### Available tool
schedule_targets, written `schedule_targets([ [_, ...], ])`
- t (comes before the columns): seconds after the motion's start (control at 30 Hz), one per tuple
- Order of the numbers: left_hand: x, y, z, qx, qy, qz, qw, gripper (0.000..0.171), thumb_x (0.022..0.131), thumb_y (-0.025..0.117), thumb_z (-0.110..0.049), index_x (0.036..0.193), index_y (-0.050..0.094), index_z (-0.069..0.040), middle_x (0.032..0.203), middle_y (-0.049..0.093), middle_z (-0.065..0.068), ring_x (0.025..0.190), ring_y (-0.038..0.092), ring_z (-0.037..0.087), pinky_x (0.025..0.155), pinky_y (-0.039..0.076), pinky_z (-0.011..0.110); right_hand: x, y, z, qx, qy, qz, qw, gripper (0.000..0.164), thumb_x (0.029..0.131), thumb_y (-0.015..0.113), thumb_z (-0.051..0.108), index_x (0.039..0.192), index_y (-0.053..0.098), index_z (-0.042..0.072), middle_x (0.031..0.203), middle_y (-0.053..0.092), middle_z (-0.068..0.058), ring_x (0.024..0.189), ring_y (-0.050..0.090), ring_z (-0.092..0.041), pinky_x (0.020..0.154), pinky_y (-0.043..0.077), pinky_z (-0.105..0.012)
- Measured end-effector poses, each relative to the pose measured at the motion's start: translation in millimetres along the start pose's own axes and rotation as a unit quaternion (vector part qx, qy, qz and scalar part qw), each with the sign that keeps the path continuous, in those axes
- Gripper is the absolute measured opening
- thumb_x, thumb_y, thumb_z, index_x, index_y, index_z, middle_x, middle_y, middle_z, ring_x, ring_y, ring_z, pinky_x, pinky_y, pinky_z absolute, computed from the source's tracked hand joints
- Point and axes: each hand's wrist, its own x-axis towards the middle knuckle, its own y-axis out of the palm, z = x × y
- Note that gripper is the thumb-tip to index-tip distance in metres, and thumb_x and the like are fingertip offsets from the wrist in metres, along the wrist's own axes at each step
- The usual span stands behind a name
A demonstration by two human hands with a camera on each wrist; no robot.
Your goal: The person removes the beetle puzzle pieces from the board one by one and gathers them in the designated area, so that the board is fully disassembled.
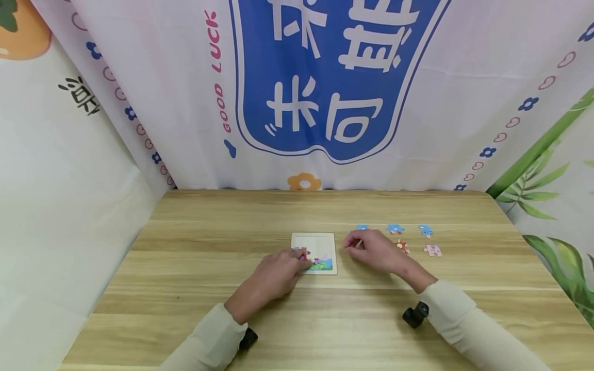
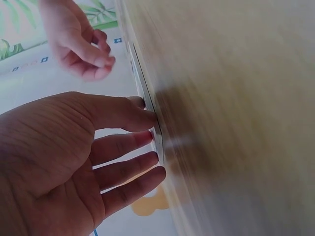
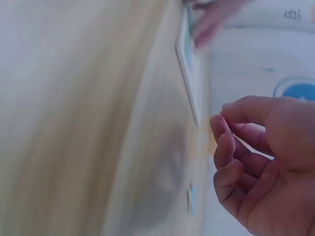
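Note:
A small square puzzle board (image 1: 313, 253) with a pale rim lies on the table. Picture pieces in red, blue and green fill its lower part, and bare backing shows above. My left hand (image 1: 277, 272) rests at the board's lower left corner, fingers fairly straight, fingertips on the pieces. In the left wrist view the thumb (image 2: 123, 113) lies along the board's edge. Just right of the board hovers my right hand (image 1: 371, 249), fingers curled in and thumb tip against the index finger (image 3: 219, 127). Nothing shows between those fingertips.
Several loose jigsaw pieces lie right of the board: a blue one (image 1: 395, 228), another blue one (image 1: 425, 230), a red and yellow one (image 1: 401, 246) and a pink one (image 1: 433, 251). A printed curtain (image 1: 185, 103) hangs behind the wooden table (image 1: 209, 216).

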Motion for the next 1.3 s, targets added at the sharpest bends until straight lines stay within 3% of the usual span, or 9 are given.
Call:
schedule_targets([
  [0.23, -0.8, -2.2, -0.5, -0.001, 0.004, 0.0, 1.0, 0.027, 0.099, 0.068, -0.007, 0.122, 0.078, -0.017, 0.134, 0.067, 0.011, 0.111, 0.068, 0.026, 0.079, 0.059, 0.041, 20, 31, 12, 0.028, -0.044, 0.029, 0.998, 0.006, 0.098, 0.068, 0.005, 0.101, 0.073, 0.008, 0.094, 0.068, 0.005, 0.083, 0.061, -0.01, 0.075, 0.053, -0.03],
  [0.43, -2.1, -3.4, 0.1, -0.021, 0.009, -0.006, 0.9997, 0.023, 0.097, 0.07, -0.004, 0.115, 0.081, -0.013, 0.129, 0.069, 0.012, 0.11, 0.069, 0.027, 0.079, 0.06, 0.041, 32, 43, 16, 0.035, -0.041, 0.047, 0.997, 0.011, 0.097, 0.07, 0.005, 0.107, 0.072, 0.009, 0.097, 0.068, 0.002, 0.087, 0.062, -0.011, 0.078, 0.054, -0.031],
  [0.63, -1.8, -2.4, 0.7, -0.045, 0.001, -0.01, 0.9989, 0.022, 0.096, 0.069, 0.001, 0.109, 0.083, -0.011, 0.117, 0.075, 0.004, 0.104, 0.071, 0.023, 0.08, 0.06, 0.039, 39, 47, 20, 0.018, -0.033, 0.068, 0.997, 0.026, 0.095, 0.072, 0.008, 0.121, 0.07, 0.007, 0.105, 0.067, 0.001, 0.096, 0.062, -0.013, 0.085, 0.053, -0.035],
  [0.93, -2.0, -2.6, 1.9, -0.039, 0.007, -0.022, 0.999, 0.024, 0.093, 0.069, 0.004, 0.098, 0.084, -0.014, 0.102, 0.077, 0.003, 0.083, 0.068, 0.013, 0.066, 0.057, 0.032, 42, 45, 25, -0.012, -0.045, 0.09, 0.995, 0.033, 0.095, 0.072, 0.01, 0.128, 0.071, 0.009, 0.111, 0.065, -0.004, 0.097, 0.058, -0.019, 0.084, 0.05, -0.039],
  [1.13, -2.4, -2.9, 4.0, -0.036, 0.015, -0.024, 0.999, 0.02, 0.094, 0.071, 0.0, 0.099, 0.085, -0.013, 0.107, 0.077, 0.004, 0.091, 0.072, 0.018, 0.069, 0.059, 0.034, 44, 44, 27, -0.024, -0.048, 0.104, 0.993, 0.043, 0.096, 0.07, 0.01, 0.139, 0.065, 0.007, 0.11, 0.063, -0.004, 0.092, 0.055, -0.018, 0.081, 0.049, -0.035],
  [1.3, -2.6, -3.6, 4.0, -0.042, 0.018, -0.027, 0.9986, 0.015, 0.095, 0.072, -0.004, 0.099, 0.085, -0.012, 0.105, 0.077, 0.005, 0.093, 0.072, 0.02, 0.071, 0.059, 0.035, 47, 45, 28, -0.038, -0.071, 0.112, 0.99, 0.041, 0.095, 0.067, 0.005, 0.135, 0.066, 0.005, 0.105, 0.062, -0.003, 0.09, 0.054, -0.02, 0.078, 0.048, -0.034],
])
